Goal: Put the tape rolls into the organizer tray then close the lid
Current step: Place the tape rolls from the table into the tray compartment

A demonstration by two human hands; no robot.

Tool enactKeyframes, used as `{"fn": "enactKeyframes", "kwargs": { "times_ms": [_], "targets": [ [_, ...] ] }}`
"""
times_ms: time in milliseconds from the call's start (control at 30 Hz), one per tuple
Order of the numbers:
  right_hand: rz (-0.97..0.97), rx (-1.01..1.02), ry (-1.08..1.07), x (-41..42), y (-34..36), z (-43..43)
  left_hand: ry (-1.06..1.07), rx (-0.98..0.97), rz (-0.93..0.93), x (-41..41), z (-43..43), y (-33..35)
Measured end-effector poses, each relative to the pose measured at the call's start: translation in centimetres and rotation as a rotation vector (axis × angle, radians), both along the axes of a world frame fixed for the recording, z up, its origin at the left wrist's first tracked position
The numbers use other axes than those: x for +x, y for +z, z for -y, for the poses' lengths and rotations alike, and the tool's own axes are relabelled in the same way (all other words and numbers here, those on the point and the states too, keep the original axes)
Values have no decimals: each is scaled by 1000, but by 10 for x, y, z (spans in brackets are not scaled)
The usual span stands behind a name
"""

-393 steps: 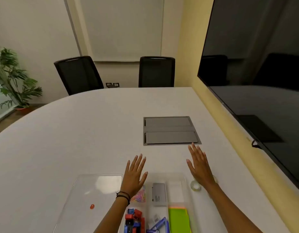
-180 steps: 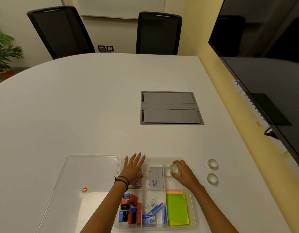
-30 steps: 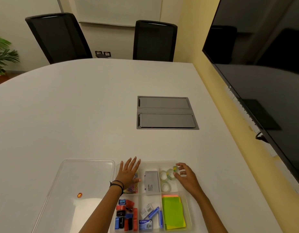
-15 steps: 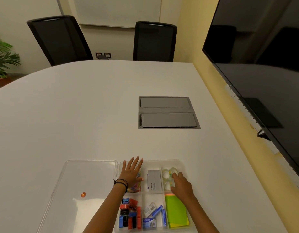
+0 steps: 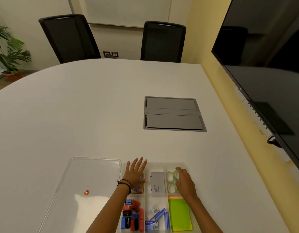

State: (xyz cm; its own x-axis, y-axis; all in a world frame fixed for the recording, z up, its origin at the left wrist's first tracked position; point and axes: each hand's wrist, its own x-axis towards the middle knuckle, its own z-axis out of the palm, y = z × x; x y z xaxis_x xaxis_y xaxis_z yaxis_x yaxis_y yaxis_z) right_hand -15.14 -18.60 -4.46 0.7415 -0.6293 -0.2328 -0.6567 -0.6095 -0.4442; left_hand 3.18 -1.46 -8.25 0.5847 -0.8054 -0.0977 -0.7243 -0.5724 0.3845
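The clear organizer tray (image 5: 162, 164) sits at the table's near edge, with its lid off. Three clear tape rolls (image 5: 169, 177) lie in the far right compartment. My right hand (image 5: 185, 184) rests flat over that compartment, covering part of the rolls, fingers loosely spread and gripping nothing. My left hand (image 5: 135, 173) lies flat with spread fingers on the tray's far left compartment. The transparent lid (image 5: 88, 182) with an orange dot lies flat on the table just left of the tray.
The tray also holds a grey box (image 5: 158, 183), green sticky notes (image 5: 179, 214), staple boxes (image 5: 153, 216) and small red, blue and black items (image 5: 132, 214). A grey cable hatch (image 5: 173, 114) is set in the table beyond. A dark screen (image 5: 266, 64) hangs on the right wall.
My right hand has let go of the last roll and settled flat over the tape compartment. My left hand has stayed on the tray.
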Motion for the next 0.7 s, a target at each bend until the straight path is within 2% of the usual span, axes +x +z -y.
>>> {"fn": "enactKeyframes", "kwargs": {
  "times_ms": [200, 400, 700],
  "targets": [
    [41, -87, 43, 4, -19, -7, 7, 31, -5, 0, -2, 5],
    [59, -126, -3, 7, -31, -13, 15, 30, 7, -3, -3, 5],
    [220, 30, 86, 3, -28, -10, 12, 53, -9, -3, -2, 11]
  ]
}}
